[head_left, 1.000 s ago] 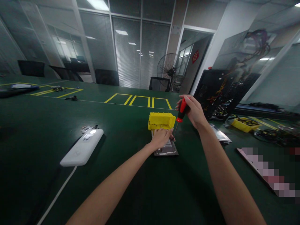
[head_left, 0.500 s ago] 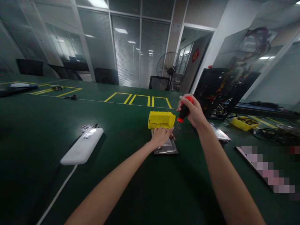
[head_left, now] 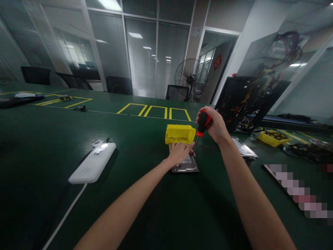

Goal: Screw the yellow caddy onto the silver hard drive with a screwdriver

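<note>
A silver hard drive (head_left: 191,167) lies flat on the green table, partly covered by my left hand (head_left: 179,153). The fingertips of that hand close around the lower shaft of a screwdriver (head_left: 203,124), just above the drive. My right hand (head_left: 214,125) wraps around the screwdriver's red and black handle from the right. The tool leans, its tip pointing down to the drive; the tip itself is hidden by my left fingers. Directly behind the drive stands a small yellow plastic bin (head_left: 180,133), its open side towards me, with tiny dark bits inside.
On the left lies a white power bank (head_left: 93,165) with a white cable. To the right are another metal drive (head_left: 244,149), an open black computer case (head_left: 249,100), a yellow bin (head_left: 273,138) and dark cables (head_left: 304,152). Yellow tape outlines (head_left: 156,107) mark the table's far side.
The screwdriver handle has turned a little in my right hand, whose fingers have shifted around it. My left hand stays in place on the drive. The whole view has shifted slightly.
</note>
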The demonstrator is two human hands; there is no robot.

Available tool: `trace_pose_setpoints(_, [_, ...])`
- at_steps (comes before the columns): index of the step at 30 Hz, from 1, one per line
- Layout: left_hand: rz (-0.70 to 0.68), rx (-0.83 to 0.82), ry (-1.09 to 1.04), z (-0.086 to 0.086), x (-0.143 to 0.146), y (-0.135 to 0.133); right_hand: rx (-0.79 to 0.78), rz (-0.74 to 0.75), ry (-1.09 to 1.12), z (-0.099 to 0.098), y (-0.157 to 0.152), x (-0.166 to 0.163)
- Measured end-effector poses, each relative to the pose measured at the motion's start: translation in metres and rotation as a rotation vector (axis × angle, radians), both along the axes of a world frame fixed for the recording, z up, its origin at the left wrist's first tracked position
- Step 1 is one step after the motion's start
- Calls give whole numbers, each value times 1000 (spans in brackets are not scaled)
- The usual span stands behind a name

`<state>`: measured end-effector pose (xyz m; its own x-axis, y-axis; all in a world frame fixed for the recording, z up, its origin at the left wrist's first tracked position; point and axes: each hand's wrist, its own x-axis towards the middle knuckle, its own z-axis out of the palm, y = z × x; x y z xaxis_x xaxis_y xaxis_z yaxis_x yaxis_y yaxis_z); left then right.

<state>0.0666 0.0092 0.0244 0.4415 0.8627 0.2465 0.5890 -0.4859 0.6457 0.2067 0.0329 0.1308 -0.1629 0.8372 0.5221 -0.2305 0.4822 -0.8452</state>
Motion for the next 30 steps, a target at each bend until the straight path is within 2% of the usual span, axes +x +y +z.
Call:
trace_pose_setpoints(9, [-32, 19, 102, 1, -2, 4, 41, -1, -33, 2, -7, -3])
trace_pose_setpoints(14, [-86, 54, 157, -1, -6, 8, 47, 38, -10, 0, -4, -2])
trace_pose_setpoints(19, [-81, 51, 157, 1, -7, 6, 17, 94, 23, -1, -2, 1])
trace_pose_setpoints(30, [-61, 54, 120, -3, -5, 7, 54, 12, -67, 1, -11, -5])
